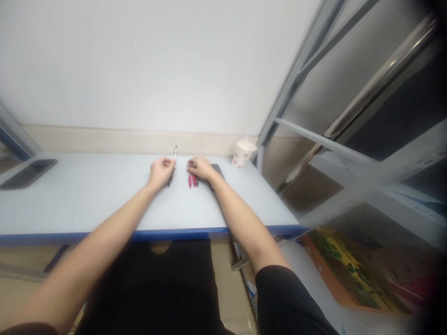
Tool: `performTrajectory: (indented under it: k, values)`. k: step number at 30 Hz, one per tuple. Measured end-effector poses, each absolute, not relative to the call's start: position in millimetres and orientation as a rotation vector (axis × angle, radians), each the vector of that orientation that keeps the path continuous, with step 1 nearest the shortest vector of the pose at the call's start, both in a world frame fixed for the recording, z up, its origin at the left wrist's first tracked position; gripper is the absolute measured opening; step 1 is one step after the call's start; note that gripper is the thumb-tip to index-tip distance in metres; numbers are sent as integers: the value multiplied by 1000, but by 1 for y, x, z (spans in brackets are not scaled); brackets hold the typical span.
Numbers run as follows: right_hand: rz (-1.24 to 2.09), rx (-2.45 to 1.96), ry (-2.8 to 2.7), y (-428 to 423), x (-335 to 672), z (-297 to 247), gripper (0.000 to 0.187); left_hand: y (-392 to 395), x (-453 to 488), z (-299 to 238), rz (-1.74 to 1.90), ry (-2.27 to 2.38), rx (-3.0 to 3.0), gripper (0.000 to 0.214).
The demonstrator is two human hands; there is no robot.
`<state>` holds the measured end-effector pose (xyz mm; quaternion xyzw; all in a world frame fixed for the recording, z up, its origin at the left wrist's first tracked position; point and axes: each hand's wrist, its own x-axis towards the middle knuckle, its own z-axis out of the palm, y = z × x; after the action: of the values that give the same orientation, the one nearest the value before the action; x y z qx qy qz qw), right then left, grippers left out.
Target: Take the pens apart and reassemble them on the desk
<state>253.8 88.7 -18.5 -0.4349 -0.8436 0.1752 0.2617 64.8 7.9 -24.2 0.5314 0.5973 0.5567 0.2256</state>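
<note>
Pen [175, 152] in left hand [161, 171], narrow grip; right hand [200, 168] curled over red pens [192, 180], hold unclear.

- I'm seeing a paper cup [243, 154] standing at the far corner of the table [80, 204]
- I'm watching a dark tablet [28, 174] lying at its left end
- I'm seeing a metal rack [296, 79] rising to the right
- I'm spotting a painted board [349, 274] sitting low beneath it
</note>
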Motion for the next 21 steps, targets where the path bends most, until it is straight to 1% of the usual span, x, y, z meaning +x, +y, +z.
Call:
performTrajectory:
  k: [2,5,7,9,12,14,17,19,21]
  values:
    - [418,-1190,-2314,86,254,-16,19,11,65,-25,1576,1554,1392,22]
    - [342,-1192,-2311,80,254,-10,27,15,63,-23,1640,1404,1278,19]
    - [341,-1153,-2297,72,253,-6,28,16,62,-19,1685,1313,1214,19]
    - [472,-1070,-2275,61,250,-2,33,15,61,-15,1720,1240,1164,22]
    - [804,-996,-2249,43,244,2,47,13,60,-13,1729,1069,1067,28]
    - [913,-1025,-2262,36,239,3,48,12,59,-14,1693,957,1023,29]
    - [1068,-1026,-2195,34,238,5,49,14,55,-14,1632,898,1030,21]
    - [1210,-980,-2126,35,241,7,49,16,49,-12,1645,854,1031,17]
    - [1329,-943,-2089,37,247,9,54,18,41,-9,1706,803,1032,17]
